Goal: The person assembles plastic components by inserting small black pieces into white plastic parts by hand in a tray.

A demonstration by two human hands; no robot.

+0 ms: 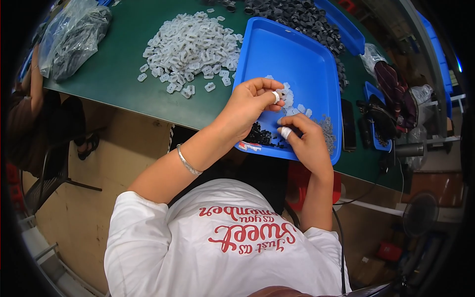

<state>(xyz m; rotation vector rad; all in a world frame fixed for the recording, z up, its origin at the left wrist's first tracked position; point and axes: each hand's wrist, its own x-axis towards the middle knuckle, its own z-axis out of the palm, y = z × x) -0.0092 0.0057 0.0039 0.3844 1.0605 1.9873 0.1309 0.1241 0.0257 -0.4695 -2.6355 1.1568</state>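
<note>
Over the blue tray [292, 47], my left hand [255, 101] is closed in a pinch, with white tape round its thumb. What sits between its fingertips is too small to make out. Translucent white plastic pieces [300, 109] lie in the tray just past those fingertips. My right hand [309, 141], also with tape on a digit, is lower and to the right. Its thumb and fingertips are drawn together, and anything in them is hidden. Small black parts [261, 134] lie near the tray's front edge, and tiny grey metal-like parts [326, 129] are heaped at its right side.
A large pile of white plastic pieces [190, 49] lies on the green table [126, 74]. Dark parts [302, 17] are heaped behind the tray. A clear plastic bag [76, 37] lies at the far left, near another person's arm [36, 81]. A phone [349, 126] rests right of the tray.
</note>
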